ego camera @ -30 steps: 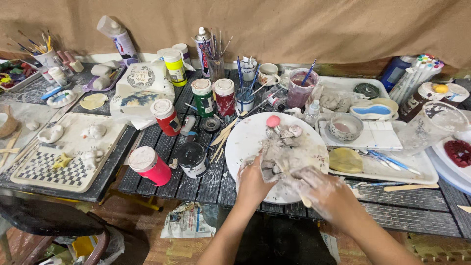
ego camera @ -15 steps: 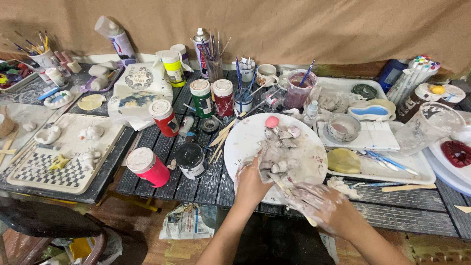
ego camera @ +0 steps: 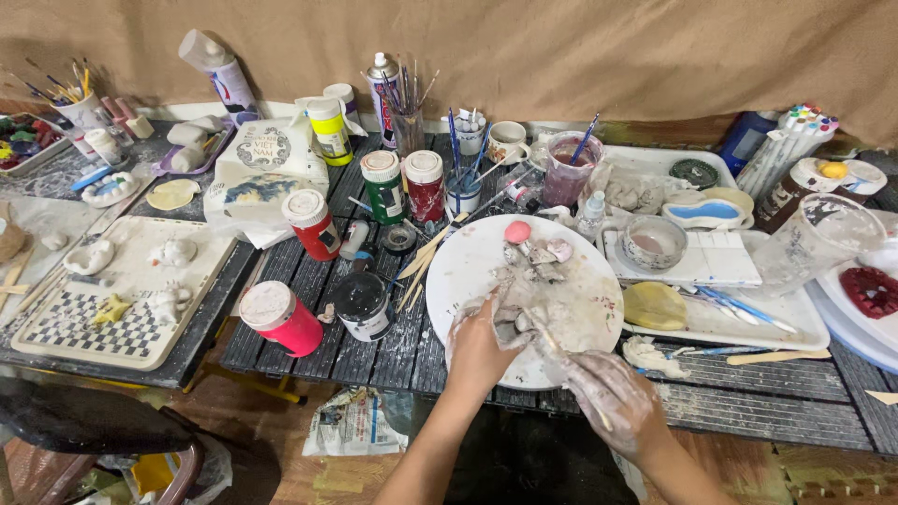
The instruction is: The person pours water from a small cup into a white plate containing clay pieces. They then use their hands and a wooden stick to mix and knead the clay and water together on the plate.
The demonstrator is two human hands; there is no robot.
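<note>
A round white plate (ego camera: 468, 271) smeared with grey clay lies on the dark slatted table (ego camera: 393, 351) in front of me. My left hand (ego camera: 482, 341) rests on the plate's near side, fingers curled on a small grey clay piece (ego camera: 510, 323). Coated in pale clay, my right hand (ego camera: 613, 397) hovers at the plate's near right edge and grips a thin stick tool (ego camera: 552, 341) whose tip points at the clay piece. A pink blob (ego camera: 516, 231) and small clay lumps (ego camera: 543, 257) sit on the far part of the plate.
Paint bottles in red (ego camera: 281, 318), black (ego camera: 363, 306), green (ego camera: 383, 185) and dark red (ego camera: 426, 184) stand left of the plate. A checkered tray (ego camera: 84, 327) with clay figures lies far left. Brush cups, bowls and white trays (ego camera: 711, 271) crowd the back and right.
My right hand has shifted slightly back toward me at the plate's near right edge. My left hand stays on the plate with the clay piece.
</note>
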